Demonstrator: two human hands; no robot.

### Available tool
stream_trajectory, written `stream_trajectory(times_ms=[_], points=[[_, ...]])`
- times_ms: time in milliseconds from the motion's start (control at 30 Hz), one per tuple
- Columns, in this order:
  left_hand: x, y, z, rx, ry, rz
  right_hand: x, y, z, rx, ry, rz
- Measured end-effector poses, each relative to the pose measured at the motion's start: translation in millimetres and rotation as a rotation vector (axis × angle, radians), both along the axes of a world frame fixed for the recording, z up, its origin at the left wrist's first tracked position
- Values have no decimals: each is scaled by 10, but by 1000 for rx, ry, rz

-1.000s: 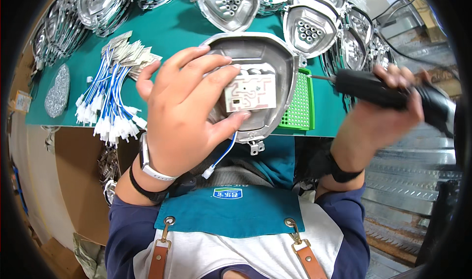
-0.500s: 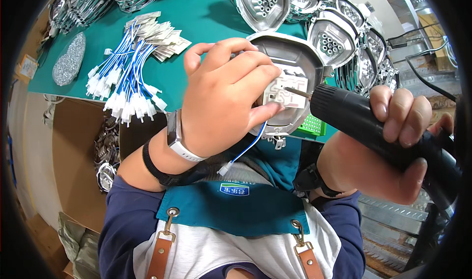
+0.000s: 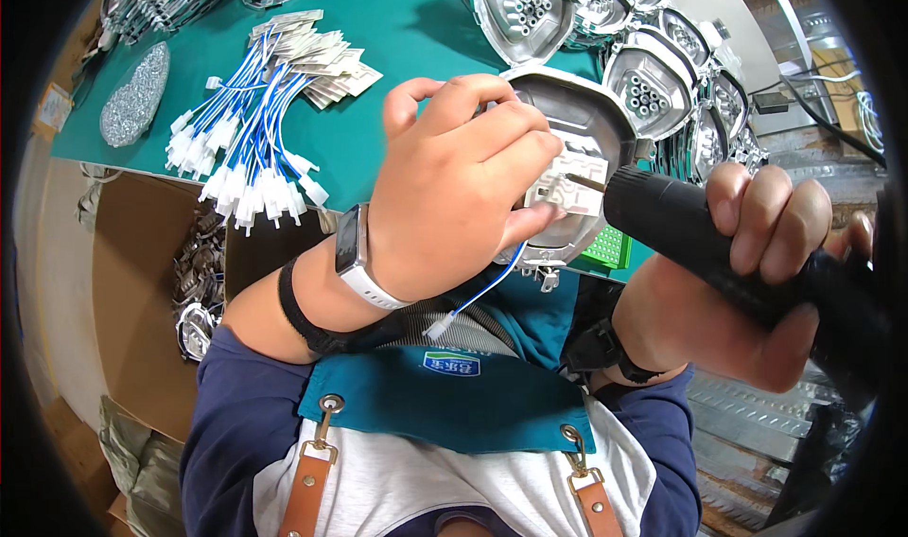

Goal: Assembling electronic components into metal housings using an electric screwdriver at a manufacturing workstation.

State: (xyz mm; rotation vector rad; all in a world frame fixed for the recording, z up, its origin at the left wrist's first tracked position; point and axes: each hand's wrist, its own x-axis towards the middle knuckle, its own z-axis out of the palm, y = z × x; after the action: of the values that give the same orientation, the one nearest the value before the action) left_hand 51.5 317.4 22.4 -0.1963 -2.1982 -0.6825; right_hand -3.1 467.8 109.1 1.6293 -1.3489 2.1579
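My left hand (image 3: 454, 173) reaches over a silver metal lamp-like housing (image 3: 603, 111), with thumb and fingers pressed on a small white circuit board (image 3: 588, 196) lying inside it. A blue and white wire runs from the board toward me, ending in a white plug (image 3: 440, 327). My right hand (image 3: 714, 319) is wrapped round a black electric screwdriver (image 3: 667, 204), held nearly level from the right. Its thin bit (image 3: 588, 183) meets the board's face; whether a screw sits under the tip is too small to tell. My left hand hides the housing's left side.
Left on the green table (image 3: 378, 26) lie a heap of similar wired boards (image 3: 317, 64) and a glittery silver oval piece (image 3: 135, 97). Stacked metal housings (image 3: 648, 83) crowd the far right. A green perforated tray (image 3: 607, 248) sits behind the housing. A cardboard box (image 3: 142, 281) stands below left.
The housing, board and my left hand have shifted slightly right in the picture. The screwdriver's nose is closer to the board, and less of the bit shows.
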Motion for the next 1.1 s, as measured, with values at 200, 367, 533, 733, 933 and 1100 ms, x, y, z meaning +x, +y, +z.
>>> stream_trajectory(times_ms=[200,367,533,733,933,1100], points=[[-9,-3,-26,-6,30,4,-42,-69,73,16,-97,-137],[9,-7,-36,-32,40,27,-89,-146,22,49,-53,-73],[51,35,61,-66,23,18,-104,-124,146,118,-165,-112],[112,95,259,-187,-65,65,-92,500,398,-339,-413,90],[6,72,464,-308,-118,-13,-740,730,-11,-304,-487,-446],[-8,-158,660,333,-133,-302,-1064,641,-485,-167,-494,-394]])
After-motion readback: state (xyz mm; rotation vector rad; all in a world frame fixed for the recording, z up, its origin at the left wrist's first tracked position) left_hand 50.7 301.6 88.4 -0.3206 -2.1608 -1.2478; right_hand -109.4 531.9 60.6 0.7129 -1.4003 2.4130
